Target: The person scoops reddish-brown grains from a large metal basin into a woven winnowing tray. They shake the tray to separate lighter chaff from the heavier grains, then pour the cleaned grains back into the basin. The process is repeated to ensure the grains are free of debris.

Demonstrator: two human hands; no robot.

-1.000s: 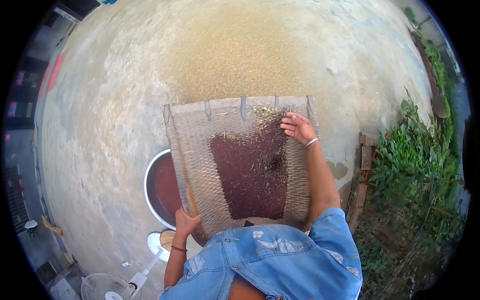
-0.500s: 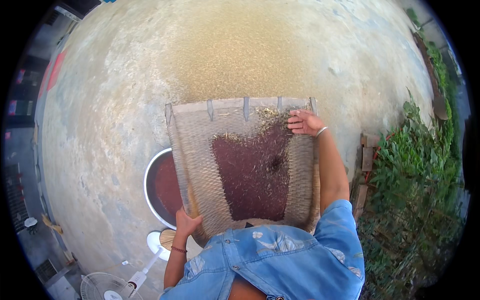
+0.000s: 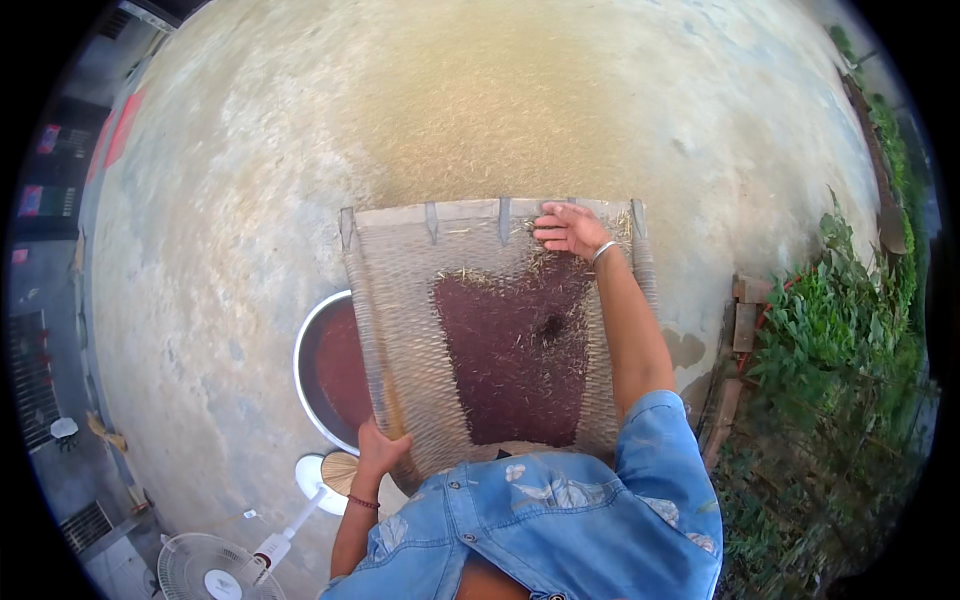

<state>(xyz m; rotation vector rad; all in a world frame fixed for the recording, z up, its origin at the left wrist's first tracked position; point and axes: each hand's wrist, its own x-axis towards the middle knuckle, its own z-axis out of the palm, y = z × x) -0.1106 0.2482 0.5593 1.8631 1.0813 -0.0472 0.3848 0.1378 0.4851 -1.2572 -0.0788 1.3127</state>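
A woven winnowing basket [image 3: 400,300] rests against my body, its flat front edge facing away from me. Dark reddish-brown seeds [image 3: 510,360] cover its middle, with pale straw bits [image 3: 465,275] along their far border and scattered over them. My left hand [image 3: 380,448] grips the basket's near left rim, thumb on top. Over the chaff by the far front edge, right of centre, is my right hand [image 3: 572,230], open with its fingers stretched toward the left. Whether its fingertips touch the weave I cannot tell.
A round metal basin [image 3: 338,375] of reddish seeds stands on the concrete at left, partly beneath the basket. Nearer are a white standing fan [image 3: 222,578] and a straw broom head [image 3: 340,470]. Pale chaff [image 3: 480,140] lies ahead; bricks [image 3: 745,325] and green plants [image 3: 820,330] border the right.
My right hand has swept left along the basket's far edge, over the straw bits. My left hand keeps its grip on the rim.
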